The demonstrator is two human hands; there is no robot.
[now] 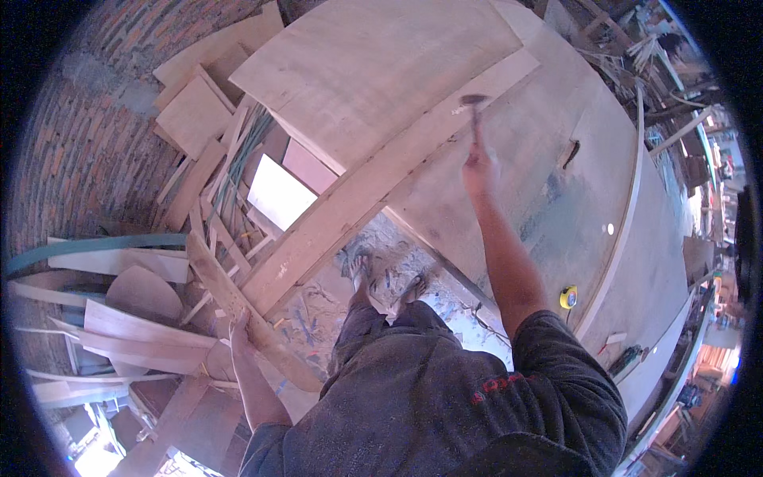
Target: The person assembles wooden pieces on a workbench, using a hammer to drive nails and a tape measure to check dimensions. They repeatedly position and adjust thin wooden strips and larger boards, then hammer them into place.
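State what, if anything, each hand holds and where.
The right hand holds a hammer by its handle. The left hand is at the edge of a wooden plank; whether it grips it cannot be told.

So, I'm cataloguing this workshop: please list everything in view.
Long board: one, tan, diagonal across the middle
Cross board: one, tan, at its lower-left end
Hammer: one, dark-headed, over the long board's upper end
Plywood sheets: two or more, tan, flanking the long board
Tape measure: one, yellow, right
White panel: one, white, left of centre
Green strips: several, green, left
Scrap boards: many, brown and tan, left
Brick wall: one, reddish-brown, far left
Clutter: uncountable blur, mixed, right edge
Shirt: one, dark, bottom middle
Feet: two, centre
Left grip: one, at the cross board's edge
Right grip: one, round the hammer's handle
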